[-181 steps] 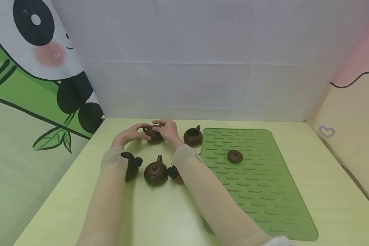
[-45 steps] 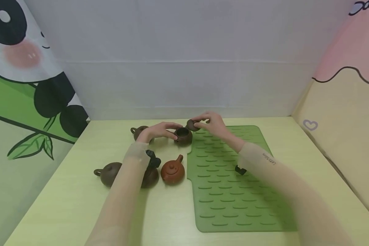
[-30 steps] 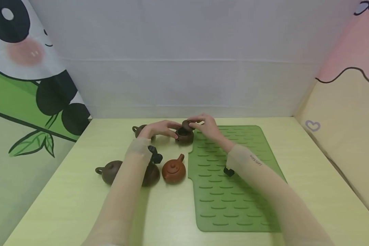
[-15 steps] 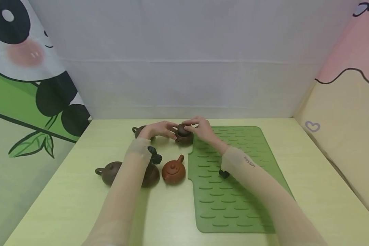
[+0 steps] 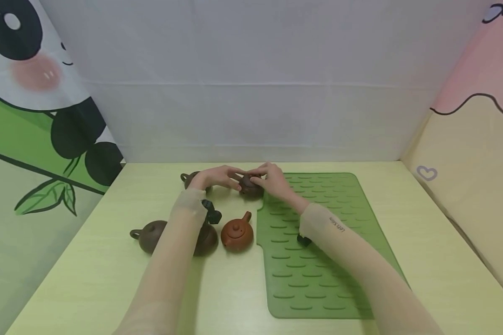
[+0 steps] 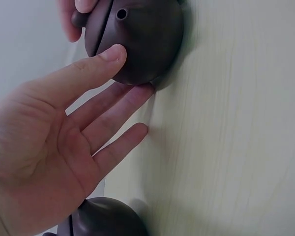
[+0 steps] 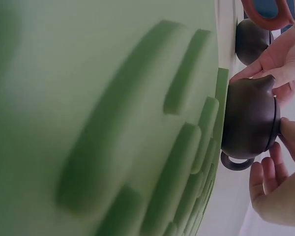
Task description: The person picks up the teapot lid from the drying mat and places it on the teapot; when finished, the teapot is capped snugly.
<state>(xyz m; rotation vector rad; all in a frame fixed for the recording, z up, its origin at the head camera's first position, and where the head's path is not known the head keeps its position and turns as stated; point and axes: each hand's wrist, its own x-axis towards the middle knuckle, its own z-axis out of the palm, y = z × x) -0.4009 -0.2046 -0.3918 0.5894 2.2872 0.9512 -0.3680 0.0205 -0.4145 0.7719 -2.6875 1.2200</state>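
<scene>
My left hand steadies a small dark brown teapot at the back of the table, thumb near its spout and fingers against its far side. My right hand pinches the knob of the teapot's lid, which sits on the opening; a thin dark seam shows between lid and body. The teapot stands upright at the mat's left edge, and the right wrist view shows its looped handle. Just left of it, another brown teapot is partly hidden by my left hand.
A green ridged mat covers the right middle of the table. Nearer me stand a reddish-brown teapot, a brown teapot partly behind my left wrist, and another brown teapot farther left. A pale wall rises behind.
Earlier both hands were at the other back teapot. My right hand has since brought the lid leftward and down, from tilted above the open teapot to seated on it. My left hand stays at its side.
</scene>
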